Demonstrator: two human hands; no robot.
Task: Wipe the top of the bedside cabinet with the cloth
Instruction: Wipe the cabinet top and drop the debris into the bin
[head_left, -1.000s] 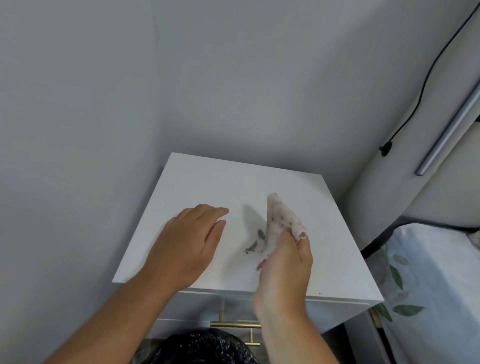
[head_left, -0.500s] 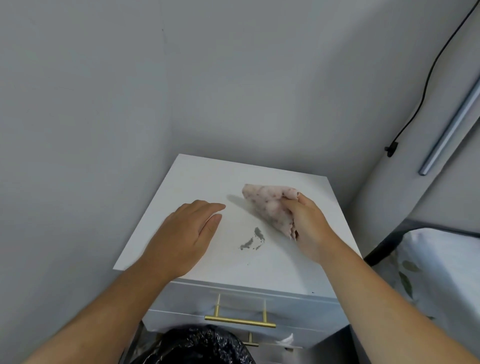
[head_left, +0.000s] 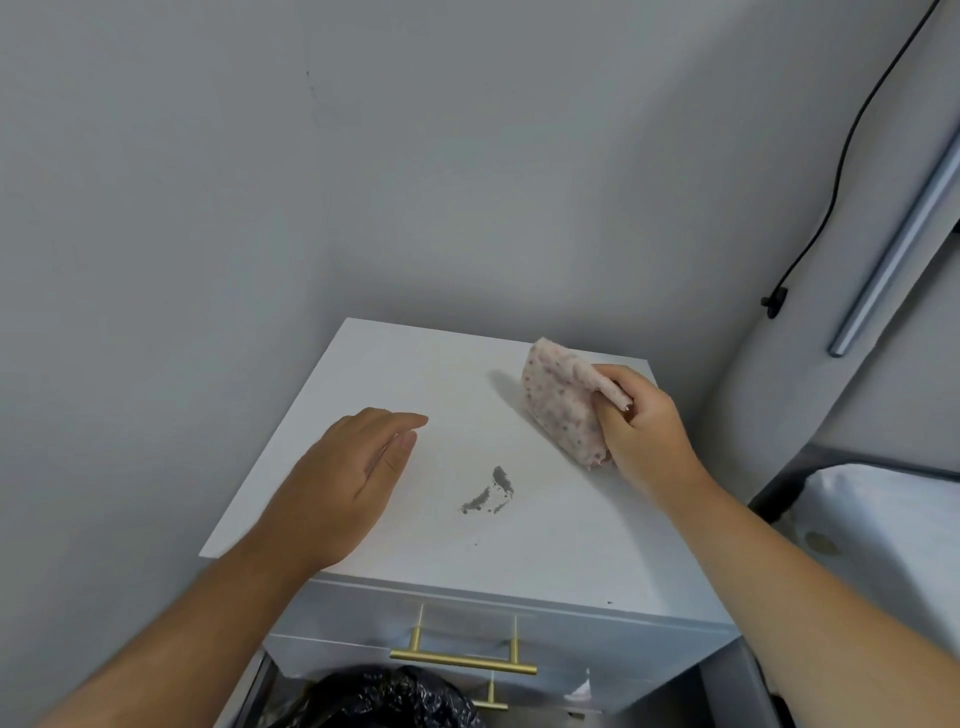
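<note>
The right hand (head_left: 641, 431) grips the bunched cloth (head_left: 563, 402) near the cabinet (head_left: 545, 561) top's back right corner; the left hand (head_left: 337, 488) lies flat, fingers together. Next, sweep over the grey smudge (head_left: 488, 493) mid-top.

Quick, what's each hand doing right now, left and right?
Left hand: open, flat on the cabinet top, holding nothing.
Right hand: closed around the cloth, near the back right of the top.

Surroundings I see from the head camera.
Black cable (head_left: 852, 130) on grey wall (head_left: 363, 156); metal bar (head_left: 898, 249); black bag (head_left: 395, 699); bedding (head_left: 883, 525).
</note>
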